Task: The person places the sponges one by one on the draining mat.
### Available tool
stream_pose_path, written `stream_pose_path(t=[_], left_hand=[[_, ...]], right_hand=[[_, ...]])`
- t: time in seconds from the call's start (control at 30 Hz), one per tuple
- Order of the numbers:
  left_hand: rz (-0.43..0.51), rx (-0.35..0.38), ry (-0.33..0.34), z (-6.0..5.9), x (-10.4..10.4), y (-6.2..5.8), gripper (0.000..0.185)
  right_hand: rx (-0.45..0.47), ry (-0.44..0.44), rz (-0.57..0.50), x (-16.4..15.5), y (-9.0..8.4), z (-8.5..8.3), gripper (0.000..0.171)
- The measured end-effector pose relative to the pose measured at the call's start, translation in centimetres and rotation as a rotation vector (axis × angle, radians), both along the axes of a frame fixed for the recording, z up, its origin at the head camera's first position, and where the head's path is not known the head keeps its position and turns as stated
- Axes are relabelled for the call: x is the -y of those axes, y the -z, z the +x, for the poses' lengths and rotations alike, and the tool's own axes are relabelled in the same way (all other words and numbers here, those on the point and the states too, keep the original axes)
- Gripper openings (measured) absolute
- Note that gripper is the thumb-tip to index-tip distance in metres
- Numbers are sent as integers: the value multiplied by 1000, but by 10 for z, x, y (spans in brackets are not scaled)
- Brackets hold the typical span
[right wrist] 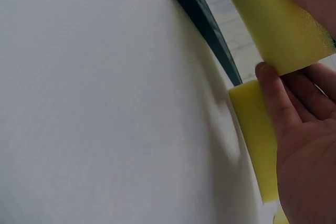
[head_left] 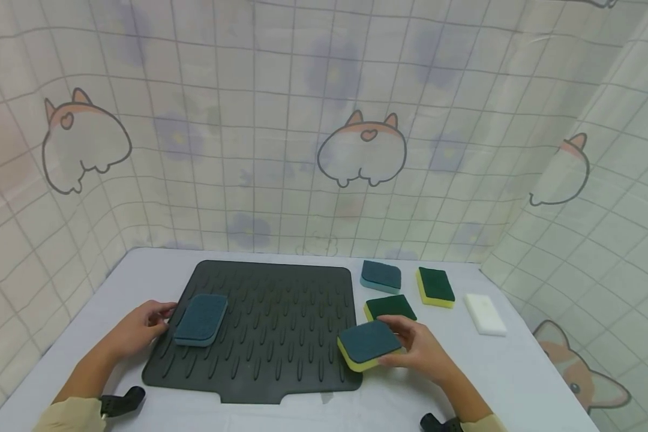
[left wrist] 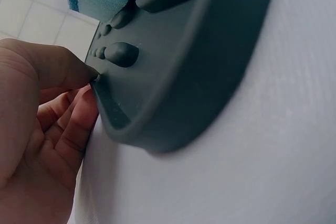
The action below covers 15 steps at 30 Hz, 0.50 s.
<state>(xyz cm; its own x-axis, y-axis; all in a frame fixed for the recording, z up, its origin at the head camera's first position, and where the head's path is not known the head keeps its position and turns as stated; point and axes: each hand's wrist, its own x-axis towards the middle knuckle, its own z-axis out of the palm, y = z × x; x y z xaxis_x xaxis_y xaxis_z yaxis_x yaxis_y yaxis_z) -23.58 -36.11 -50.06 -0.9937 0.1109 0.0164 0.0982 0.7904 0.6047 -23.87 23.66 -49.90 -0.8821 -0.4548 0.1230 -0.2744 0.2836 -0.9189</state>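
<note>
Yellow foam sponge with a teal scouring top sits pinched in the right hand over the dark ribbed rubber mat's right edge. The left hand pinches the mat's left rim on the worktop; only its wrist view shows thumb and fingertips meeting there.

No writing, label, brand mark or number can be read in any of the three views; the backdrop curtain carries only cartoon animal drawings and flowers.
</note>
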Motion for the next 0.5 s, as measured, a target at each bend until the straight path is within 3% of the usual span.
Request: stream_pose_path(t=[0.5], left_hand=[[-5,-12,1,2,-1,-2,48]], right_hand=[[-9,28,-14,24,-5,-3,81]])
